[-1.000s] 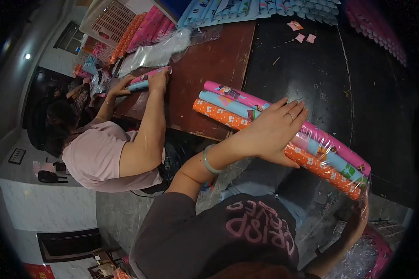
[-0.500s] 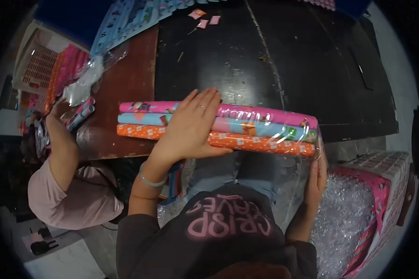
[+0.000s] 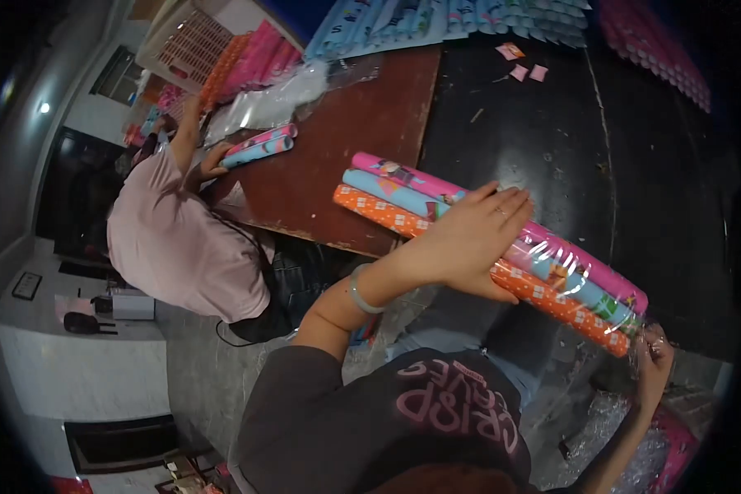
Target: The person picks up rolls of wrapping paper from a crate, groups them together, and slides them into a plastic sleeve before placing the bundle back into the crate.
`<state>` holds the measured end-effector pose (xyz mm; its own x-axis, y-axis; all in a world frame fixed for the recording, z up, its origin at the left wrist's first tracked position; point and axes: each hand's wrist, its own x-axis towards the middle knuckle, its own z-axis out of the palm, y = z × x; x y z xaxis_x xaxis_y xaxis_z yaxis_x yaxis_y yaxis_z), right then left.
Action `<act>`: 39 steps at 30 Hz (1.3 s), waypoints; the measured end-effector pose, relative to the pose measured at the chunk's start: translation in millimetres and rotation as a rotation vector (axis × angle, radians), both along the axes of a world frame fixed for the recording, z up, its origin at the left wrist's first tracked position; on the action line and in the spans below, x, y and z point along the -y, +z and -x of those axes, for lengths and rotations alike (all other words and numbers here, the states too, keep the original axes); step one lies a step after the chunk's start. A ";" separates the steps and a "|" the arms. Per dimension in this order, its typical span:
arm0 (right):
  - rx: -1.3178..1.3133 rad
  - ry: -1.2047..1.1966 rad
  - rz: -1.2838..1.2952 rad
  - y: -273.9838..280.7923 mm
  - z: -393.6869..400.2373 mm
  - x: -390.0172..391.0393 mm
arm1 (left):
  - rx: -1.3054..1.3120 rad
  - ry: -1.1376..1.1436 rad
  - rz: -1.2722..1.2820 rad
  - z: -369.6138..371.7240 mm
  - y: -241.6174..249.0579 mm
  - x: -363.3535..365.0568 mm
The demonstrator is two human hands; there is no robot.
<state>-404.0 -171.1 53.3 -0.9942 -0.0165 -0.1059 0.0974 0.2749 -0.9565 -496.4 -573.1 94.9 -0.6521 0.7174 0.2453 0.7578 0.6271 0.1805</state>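
Three rolls of wrapping paper (image 3: pixel 576 262), pink, light blue and orange, lie side by side at a slant over the table's near edge. Clear plastic wrap covers their right part. My left hand (image 3: pixel 477 239) grips across the middle of the rolls, fingers over the far side and thumb along the near side. At the right end, my right hand (image 3: pixel 654 354) is closed on the gathered clear plastic wrap (image 3: pixel 639 337); its fingertips are partly hidden.
At left, a co-worker in a pink shirt (image 3: pixel 173 239) has one hand by two rolls (image 3: pixel 259 146). Clear plastic bags (image 3: pixel 263 107) and a basket (image 3: pixel 193 49) stand beyond. Blue rolls (image 3: pixel 395 29), pink rolls (image 3: pixel 654 53) and small packets (image 3: pixel 519 72) are at the back.
The view has swung left. The rolls have tilted, their right end now nearer me. My right hand has closed on the plastic at that end. The co-worker's hand now touches the two rolls.
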 end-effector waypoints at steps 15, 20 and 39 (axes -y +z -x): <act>-0.051 -0.097 0.072 -26.2 -7.5 4.1 | -0.029 -0.009 -0.010 -0.8 -3.2 -0.3; -0.105 -0.019 -0.022 -37.1 -33.2 -30.6 | -0.022 0.000 0.003 -1.3 -1.4 0.3; 0.126 -0.151 0.211 -39.2 -48.9 12.7 | 0.065 0.026 0.066 -3.8 11.4 -8.1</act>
